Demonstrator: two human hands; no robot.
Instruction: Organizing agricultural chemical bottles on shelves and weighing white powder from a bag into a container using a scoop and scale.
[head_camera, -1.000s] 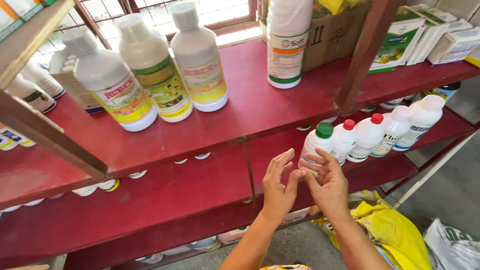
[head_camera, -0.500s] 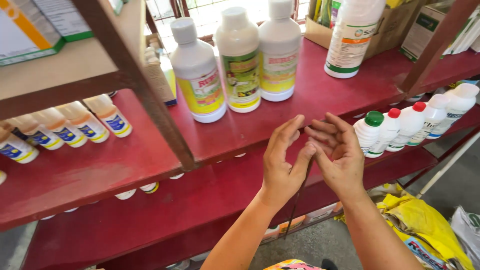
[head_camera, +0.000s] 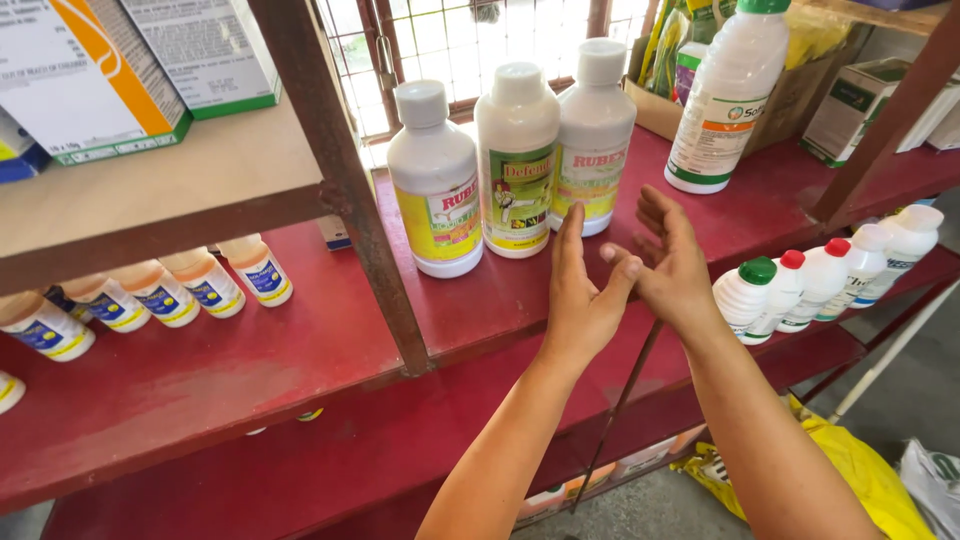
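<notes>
My left hand (head_camera: 578, 290) is raised in front of the red shelf (head_camera: 250, 350), fingers straight and together, holding nothing. My right hand (head_camera: 668, 262) is beside it with fingers spread, its thumb touching the left hand's thumb. Just beyond the fingertips stand three white bottles with yellow and green labels: one on the left (head_camera: 436, 182), one in the middle (head_camera: 516, 160) and one on the right (head_camera: 594, 135). Neither hand touches a bottle.
A taller white bottle (head_camera: 727, 92) stands further right by a cardboard box (head_camera: 660, 105). Small white bottles with orange tops (head_camera: 205, 282) line the shelf's left. Bottles with green, red and white caps (head_camera: 800, 285) sit on the lower shelf. A rusty upright post (head_camera: 345, 180) divides the rack. A yellow bag (head_camera: 870, 480) lies on the floor.
Both hands have risen from the lower shelf level up to the three labelled bottles. The view has shifted left and up, so the bottles now sit centre frame.
</notes>
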